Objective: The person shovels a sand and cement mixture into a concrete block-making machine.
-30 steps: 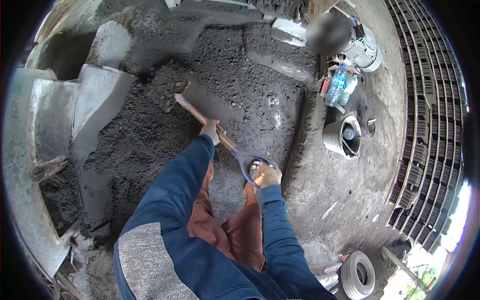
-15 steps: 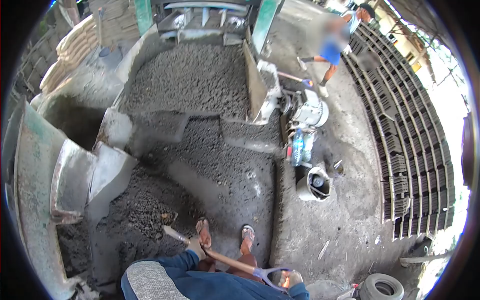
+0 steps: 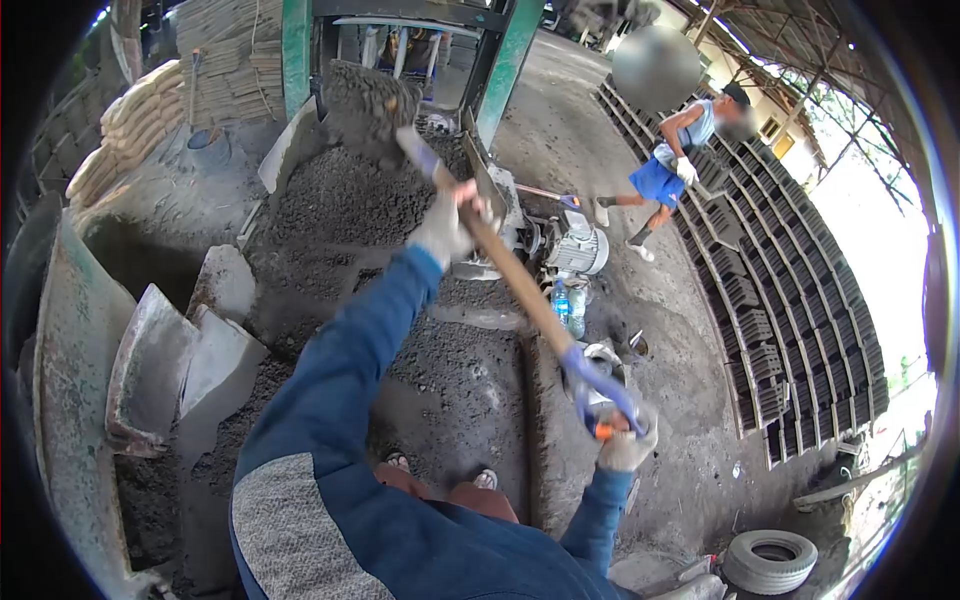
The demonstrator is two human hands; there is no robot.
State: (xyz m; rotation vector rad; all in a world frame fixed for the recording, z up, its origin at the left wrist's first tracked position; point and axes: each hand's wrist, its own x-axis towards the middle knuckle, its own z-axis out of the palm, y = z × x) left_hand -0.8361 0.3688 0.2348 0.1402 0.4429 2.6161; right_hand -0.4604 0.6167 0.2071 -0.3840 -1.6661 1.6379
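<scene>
A shovel [image 3: 525,290] with a wooden shaft stretches up and away in front of me. My left hand [image 3: 445,228], in a pale glove, is closed round the shaft near its blade end. My right hand [image 3: 628,442], also gloved, grips the purple D-shaped handle. Beyond the blade end, a blurred mass of dark wet mix [image 3: 375,105] hangs over the heap of mix [image 3: 345,195] in the metal hopper. The blade is mostly hidden by the blurred mix.
A motor [image 3: 580,248], water bottles [image 3: 561,302] and a bucket [image 3: 605,358] stand to the right. A co-worker [image 3: 672,165] is near racks of dark blocks [image 3: 790,290]. Bent metal sheets [image 3: 150,350] rise on the left; a tire [image 3: 770,562] lies at lower right.
The shovel has swung up and forward from the pile by my feet to the hopper, both hands still on it. The co-worker's position has shifted slightly, and my view has tilted up.
</scene>
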